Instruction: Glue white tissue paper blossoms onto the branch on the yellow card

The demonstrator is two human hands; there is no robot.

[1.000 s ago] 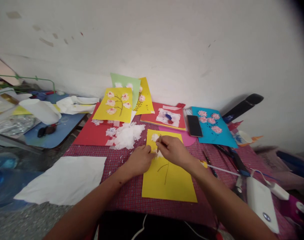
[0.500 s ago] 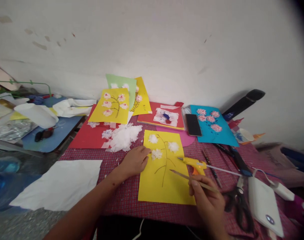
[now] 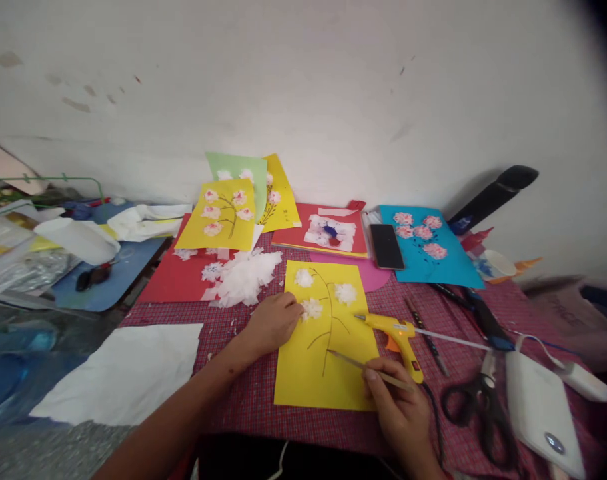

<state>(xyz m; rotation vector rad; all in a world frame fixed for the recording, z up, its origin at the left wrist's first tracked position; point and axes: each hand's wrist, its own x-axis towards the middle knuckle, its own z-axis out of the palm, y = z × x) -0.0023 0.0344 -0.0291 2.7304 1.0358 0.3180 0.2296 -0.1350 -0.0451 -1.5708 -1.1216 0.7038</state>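
A yellow sheet of paper lies on the checked cloth, with a brown branching stem drawn on it and white crumpled-paper flowers near its top. My right hand pinches a thin paintbrush, its tip at the lower stem. My left hand rests at the sheet's left edge, fingers curled together, fingertips beside the lower-left flower. Whether anything is between those fingers is hidden. A yellow glue gun with a glue stick lies across the sheet's right edge.
White paper scraps are heaped on a red sheet. Finished flower pictures lean at the back left. A phone lies beside a blue flower picture. Scissors and a white power bank are at right.
My right hand has moved left and slightly down, bringing the brush tip onto the lower stem. My left hand stays at the sheet's left edge. The view has shifted slightly.
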